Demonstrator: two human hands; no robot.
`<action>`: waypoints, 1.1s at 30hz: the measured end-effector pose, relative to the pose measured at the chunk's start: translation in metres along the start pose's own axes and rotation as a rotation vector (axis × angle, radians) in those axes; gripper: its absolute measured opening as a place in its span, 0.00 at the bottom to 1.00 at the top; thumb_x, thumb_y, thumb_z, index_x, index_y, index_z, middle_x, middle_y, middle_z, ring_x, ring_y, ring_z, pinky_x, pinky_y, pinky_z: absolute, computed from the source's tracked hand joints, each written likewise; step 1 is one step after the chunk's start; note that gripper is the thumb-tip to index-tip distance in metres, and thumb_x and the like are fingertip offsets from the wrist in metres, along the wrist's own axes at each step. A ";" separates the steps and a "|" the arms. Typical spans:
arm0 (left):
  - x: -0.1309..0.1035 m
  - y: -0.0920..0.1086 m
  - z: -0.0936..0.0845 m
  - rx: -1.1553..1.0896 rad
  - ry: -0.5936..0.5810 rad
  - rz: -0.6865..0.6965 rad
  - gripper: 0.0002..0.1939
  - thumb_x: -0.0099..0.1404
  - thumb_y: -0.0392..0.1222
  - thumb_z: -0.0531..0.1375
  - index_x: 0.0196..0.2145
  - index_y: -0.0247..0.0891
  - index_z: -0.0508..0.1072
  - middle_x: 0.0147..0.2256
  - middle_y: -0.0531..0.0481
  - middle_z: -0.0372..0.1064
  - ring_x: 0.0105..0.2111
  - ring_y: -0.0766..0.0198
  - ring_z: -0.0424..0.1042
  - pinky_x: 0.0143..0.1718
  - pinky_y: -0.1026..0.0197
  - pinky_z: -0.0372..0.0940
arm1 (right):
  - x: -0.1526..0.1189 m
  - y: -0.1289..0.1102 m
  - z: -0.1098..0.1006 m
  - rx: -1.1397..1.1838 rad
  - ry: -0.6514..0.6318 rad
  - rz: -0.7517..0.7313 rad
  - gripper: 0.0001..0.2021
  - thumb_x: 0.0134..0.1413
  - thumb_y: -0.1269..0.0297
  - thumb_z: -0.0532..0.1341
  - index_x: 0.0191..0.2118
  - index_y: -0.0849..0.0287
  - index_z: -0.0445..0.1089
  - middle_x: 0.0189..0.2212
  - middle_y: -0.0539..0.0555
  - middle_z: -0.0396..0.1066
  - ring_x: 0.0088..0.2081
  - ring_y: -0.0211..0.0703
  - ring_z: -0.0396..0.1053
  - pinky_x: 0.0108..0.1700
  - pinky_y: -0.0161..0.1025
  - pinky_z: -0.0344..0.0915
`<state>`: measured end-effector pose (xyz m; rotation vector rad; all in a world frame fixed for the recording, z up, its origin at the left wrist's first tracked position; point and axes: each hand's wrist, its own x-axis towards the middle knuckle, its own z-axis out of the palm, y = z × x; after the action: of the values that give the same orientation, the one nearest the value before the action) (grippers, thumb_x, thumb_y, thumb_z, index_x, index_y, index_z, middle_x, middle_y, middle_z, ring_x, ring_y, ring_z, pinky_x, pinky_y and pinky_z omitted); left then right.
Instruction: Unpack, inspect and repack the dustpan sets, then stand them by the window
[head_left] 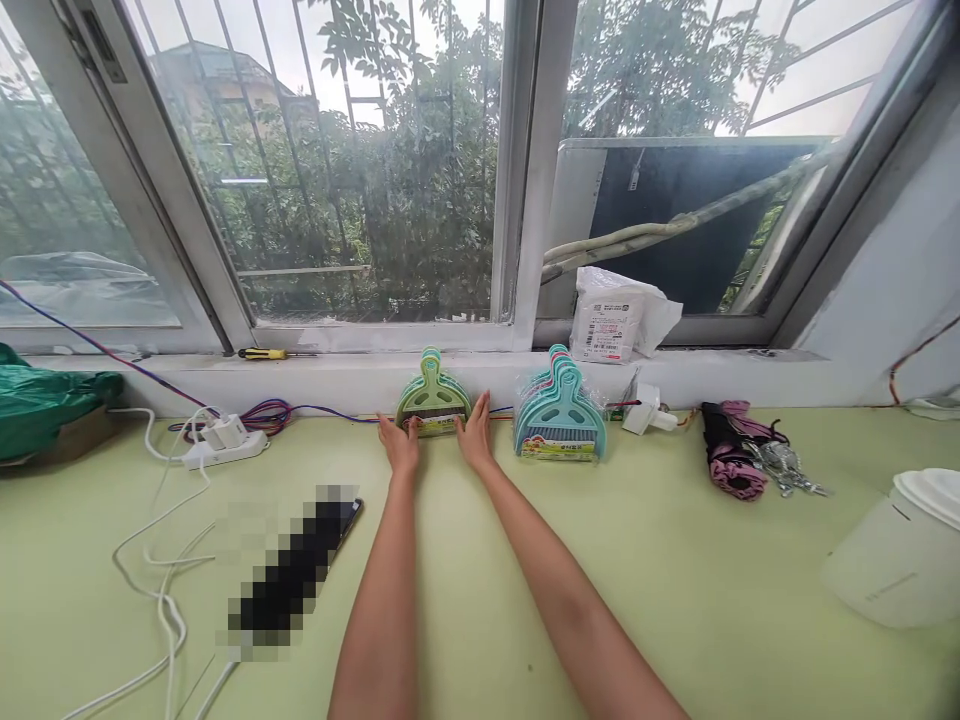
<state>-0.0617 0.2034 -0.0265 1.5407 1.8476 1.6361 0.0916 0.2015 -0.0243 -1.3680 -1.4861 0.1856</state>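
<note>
A small stack of mini dustpan and brush sets [433, 402], the front one green, stands upright against the low ledge below the window. My left hand [399, 446] grips its left side, thumb at the front near the label. From the right side my right hand [475, 436] presses on the same stack, thumb in front and fingers pointing up along the edge. Just to the right, apart from my hands, a second stack of teal dustpan and brush sets [561, 425] leans upright in clear plastic wrap.
On the left lie a power strip [229, 447], white cables, a phone-like dark object [296, 570] blurred by pixels, and a green bag [52, 405]. A screwdriver [262, 354] and white package [611, 315] sit on the ledge. Rightward are a folded umbrella [731, 455], keys and a white cup [900, 550].
</note>
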 end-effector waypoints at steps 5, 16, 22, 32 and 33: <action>-0.004 0.002 -0.006 0.007 0.133 0.012 0.41 0.64 0.53 0.53 0.65 0.25 0.41 0.64 0.27 0.42 0.66 0.46 0.40 0.63 0.43 0.41 | -0.024 -0.031 -0.027 -0.082 0.053 -0.179 0.31 0.62 0.62 0.46 0.67 0.63 0.37 0.68 0.63 0.33 0.69 0.51 0.32 0.65 0.55 0.43; -0.059 0.035 -0.030 0.098 0.133 0.209 0.21 0.64 0.36 0.49 0.55 0.33 0.61 0.53 0.36 0.61 0.57 0.52 0.56 0.60 0.46 0.50 | -0.071 0.008 -0.158 -0.108 0.487 0.349 0.23 0.57 0.62 0.50 0.58 0.64 0.54 0.60 0.71 0.51 0.64 0.59 0.46 0.58 0.59 0.51; -0.119 0.051 -0.045 0.124 -0.270 0.217 0.14 0.61 0.34 0.50 0.41 0.37 0.72 0.47 0.40 0.65 0.52 0.51 0.61 0.56 0.49 0.56 | -0.049 0.088 -0.242 -0.138 0.268 0.512 0.16 0.53 0.61 0.58 0.47 0.60 0.65 0.47 0.62 0.70 0.49 0.51 0.66 0.50 0.48 0.60; -0.190 0.076 -0.083 0.063 -0.422 0.165 0.15 0.61 0.34 0.49 0.39 0.40 0.73 0.48 0.44 0.67 0.49 0.53 0.64 0.48 0.51 0.62 | -0.047 0.086 -0.284 -0.428 -0.196 0.374 0.12 0.55 0.67 0.57 0.42 0.63 0.73 0.40 0.64 0.74 0.43 0.51 0.71 0.44 0.40 0.61; -0.193 0.076 -0.085 0.061 -0.426 0.157 0.15 0.62 0.34 0.49 0.39 0.41 0.73 0.48 0.45 0.67 0.49 0.53 0.64 0.47 0.51 0.62 | -0.051 0.084 -0.285 -0.447 -0.192 0.369 0.12 0.55 0.68 0.56 0.42 0.64 0.73 0.41 0.66 0.74 0.44 0.52 0.70 0.44 0.40 0.60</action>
<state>-0.0030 -0.0127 -0.0188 1.9225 1.5934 1.1900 0.3468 0.0435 0.0100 -2.0336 -1.4738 0.2310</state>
